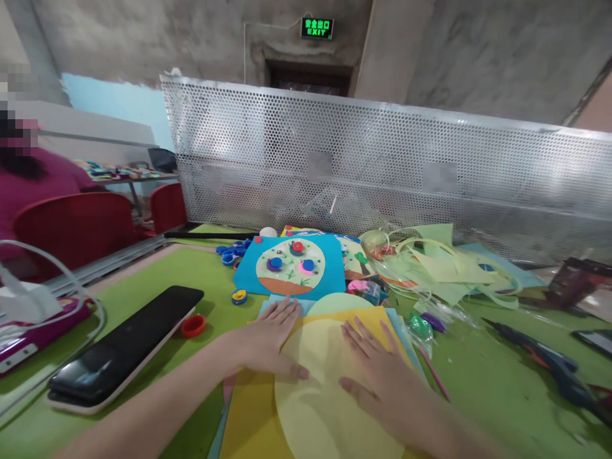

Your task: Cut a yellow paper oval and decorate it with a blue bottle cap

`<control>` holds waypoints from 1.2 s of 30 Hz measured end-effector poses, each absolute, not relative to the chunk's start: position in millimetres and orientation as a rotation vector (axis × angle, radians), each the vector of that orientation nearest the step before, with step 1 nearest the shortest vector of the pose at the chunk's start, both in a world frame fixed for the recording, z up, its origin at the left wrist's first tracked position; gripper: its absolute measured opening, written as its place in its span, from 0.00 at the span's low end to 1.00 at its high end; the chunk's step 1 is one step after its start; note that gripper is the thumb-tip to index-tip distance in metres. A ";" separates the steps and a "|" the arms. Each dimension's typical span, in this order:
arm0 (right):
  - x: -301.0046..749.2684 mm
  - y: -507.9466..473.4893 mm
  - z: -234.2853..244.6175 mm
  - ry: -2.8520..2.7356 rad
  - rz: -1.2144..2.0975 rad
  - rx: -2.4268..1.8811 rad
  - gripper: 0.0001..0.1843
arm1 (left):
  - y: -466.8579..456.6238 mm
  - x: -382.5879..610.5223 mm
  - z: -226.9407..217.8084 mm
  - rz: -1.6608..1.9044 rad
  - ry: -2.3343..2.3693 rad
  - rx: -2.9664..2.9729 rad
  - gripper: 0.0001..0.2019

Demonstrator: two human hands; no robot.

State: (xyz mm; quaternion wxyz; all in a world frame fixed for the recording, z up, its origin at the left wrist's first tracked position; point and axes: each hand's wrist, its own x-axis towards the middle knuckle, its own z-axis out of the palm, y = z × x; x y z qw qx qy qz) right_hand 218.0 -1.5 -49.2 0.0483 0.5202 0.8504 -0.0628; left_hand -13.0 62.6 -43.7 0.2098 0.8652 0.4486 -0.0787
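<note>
L hand (268, 345) & R hand (380, 366) lie flat, fingers spread, gripping nothing; pale disc (315, 408) may skew on near yellow sheet (253, 414) w/ uneven pressure.

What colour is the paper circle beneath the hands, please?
The paper circle is pale yellow, seen in the head view.

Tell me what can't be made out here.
Head view:
Pale yellow rounded paper: near end cut off by the bottom edge; patches covered by left hand and right hand.
Pale green paper: near part hidden under golden-yellow sheet.
Glue gun: rear cut off by right edge.
</note>
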 end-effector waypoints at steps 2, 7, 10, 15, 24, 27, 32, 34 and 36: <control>218.9 -2.6 -47.2 2.576 -0.168 1.594 0.39 | 62.6 -13.5 -43.6 -0.223 1.250 2.405 0.59; 220.2 -4.5 -46.3 2.560 -0.186 1.595 0.38 | 62.8 -13.7 -41.8 -0.235 1.251 2.397 0.61; 218.6 -5.5 -44.3 2.540 -0.183 1.602 0.38 | 62.7 -13.3 -41.9 -0.226 1.249 2.405 0.60; 217.9 -7.6 -42.5 2.515 -0.194 1.604 0.39 | 62.2 -13.8 -43.6 -0.226 1.246 2.412 0.59; 213.7 -8.9 -52.0 2.646 -0.238 1.595 0.40 | 63.0 -14.1 -47.8 -0.189 1.274 2.450 0.62; 207.3 -11.5 -63.8 2.771 -0.330 1.476 0.43 | 58.1 -11.2 -43.7 -0.151 1.234 2.497 0.59; 205.2 -13.7 -78.5 2.819 -0.484 1.451 0.44 | 33.3 7.9 -37.4 -0.041 1.071 2.627 0.45; 205.7 -12.8 -80.3 2.825 -0.471 1.435 0.44 | 22.5 16.8 -39.9 -0.039 0.988 2.638 0.46; 205.8 -11.2 -81.5 2.835 -0.439 1.409 0.45 | 15.2 23.1 -44.3 -0.044 0.956 2.612 0.47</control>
